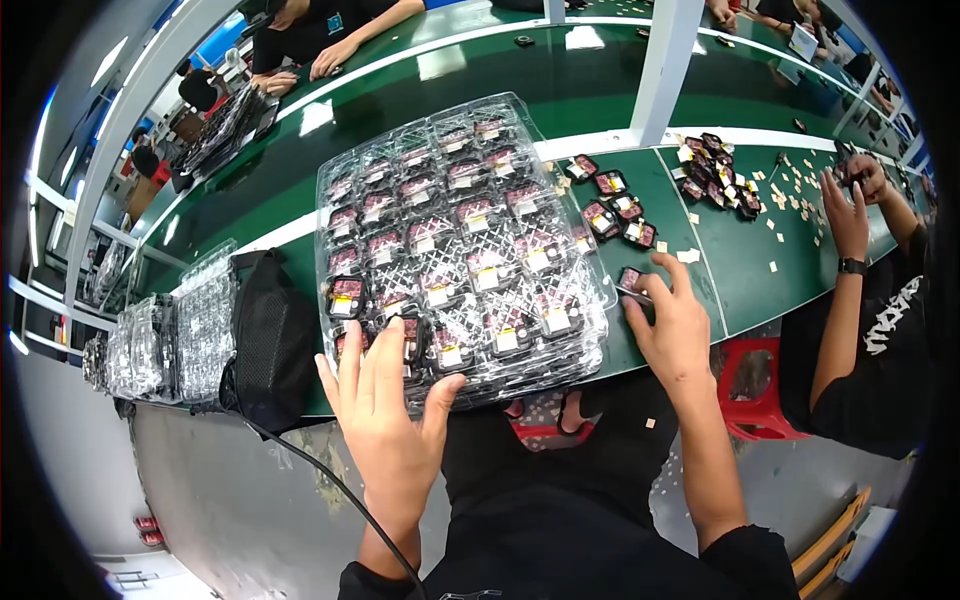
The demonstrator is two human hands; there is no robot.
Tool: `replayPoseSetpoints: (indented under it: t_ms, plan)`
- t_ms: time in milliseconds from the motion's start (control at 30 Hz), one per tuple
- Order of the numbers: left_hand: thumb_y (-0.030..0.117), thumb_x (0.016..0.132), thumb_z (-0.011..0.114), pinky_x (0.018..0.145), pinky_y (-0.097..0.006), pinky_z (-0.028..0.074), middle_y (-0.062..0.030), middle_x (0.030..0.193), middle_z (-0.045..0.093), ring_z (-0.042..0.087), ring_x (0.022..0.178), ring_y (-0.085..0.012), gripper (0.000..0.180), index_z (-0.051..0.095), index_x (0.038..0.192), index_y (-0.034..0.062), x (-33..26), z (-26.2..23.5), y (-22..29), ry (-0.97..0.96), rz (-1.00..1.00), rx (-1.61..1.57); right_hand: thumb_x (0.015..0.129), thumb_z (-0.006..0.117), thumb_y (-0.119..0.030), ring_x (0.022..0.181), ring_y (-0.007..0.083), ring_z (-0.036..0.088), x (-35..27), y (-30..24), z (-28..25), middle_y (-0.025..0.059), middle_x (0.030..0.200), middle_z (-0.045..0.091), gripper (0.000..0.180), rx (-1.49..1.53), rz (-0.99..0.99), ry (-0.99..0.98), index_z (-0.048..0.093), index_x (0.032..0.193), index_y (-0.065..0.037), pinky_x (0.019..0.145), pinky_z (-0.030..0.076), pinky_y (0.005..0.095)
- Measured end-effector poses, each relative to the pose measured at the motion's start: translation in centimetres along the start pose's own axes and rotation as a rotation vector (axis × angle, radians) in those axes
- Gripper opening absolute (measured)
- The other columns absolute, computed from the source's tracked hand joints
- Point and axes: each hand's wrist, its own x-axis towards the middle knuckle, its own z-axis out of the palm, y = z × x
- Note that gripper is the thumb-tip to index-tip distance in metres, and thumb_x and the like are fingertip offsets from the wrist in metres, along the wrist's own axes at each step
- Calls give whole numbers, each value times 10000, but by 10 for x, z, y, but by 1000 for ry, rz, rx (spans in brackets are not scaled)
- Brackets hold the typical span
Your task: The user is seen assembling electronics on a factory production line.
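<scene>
In front of me lies a stack of clear plastic blister trays (470,385). The top one holds rows of small black rectangular units with pink faces and white-and-yellow labels, such as this labelled unit (347,297). My left hand (388,415) rests at the tray's near left corner, fingers stretched and spread over the units there; it grips nothing. Just right of the tray, my right hand (672,330) pinches a similar small black unit (631,279) between thumb and fingers above the green table. Exactly what these units are, I cannot tell.
Several loose black units (612,205) lie right of the tray, with a larger pile (715,175) farther right. Small beige squares are scattered there. A black bag (268,335) and stacked trays (205,330) stand left. A co-worker's hand (848,220) works at right; a white post (665,75) rises behind.
</scene>
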Motion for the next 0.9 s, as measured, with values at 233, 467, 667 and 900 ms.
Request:
replayPoseSetpoints:
  t_ms: [233, 467, 667, 900]
  plan:
    - [397, 848, 821, 1179, -699, 201, -106, 1464, 568, 393, 1449, -458, 660, 626, 1380, 59, -17, 6, -1, -59, 25, 98, 851, 812, -152, 829, 373, 701, -19, 5, -7, 119, 1151, 675, 276, 122, -12, 51, 651, 1057, -60, 720, 556, 452]
    - [352, 956, 762, 976, -508, 533, -222, 1350, 574, 640, 1177, -413, 439, 655, 1224, 21, -38, 9, 1, 201, 280, -416, 687, 941, -38, 851, 237, 752, -54, -12, -38, 227, 1179, 711, 499, 571, -224, 234, 612, 1062, -31, 556, 571, 270]
    - [334, 927, 792, 1037, -429, 533, -230, 1415, 524, 641, 1213, -329, 686, 528, 1390, -97, -52, 42, 51, -345, -224, -1676, 737, 934, -250, 773, 285, 762, -65, -47, -48, 257, 1099, 737, 523, 831, -482, 23, 573, 1042, -27, 589, 592, 302]
    - [623, 994, 573, 983, -409, 542, -200, 1292, 596, 637, 1164, -262, 851, 521, 1382, -133, -69, 55, 33, -949, -496, -1858, 740, 891, -200, 690, 175, 717, -75, -50, -66, 130, 1206, 745, 378, 562, -604, -259, 654, 1002, -64, 566, 549, 265]
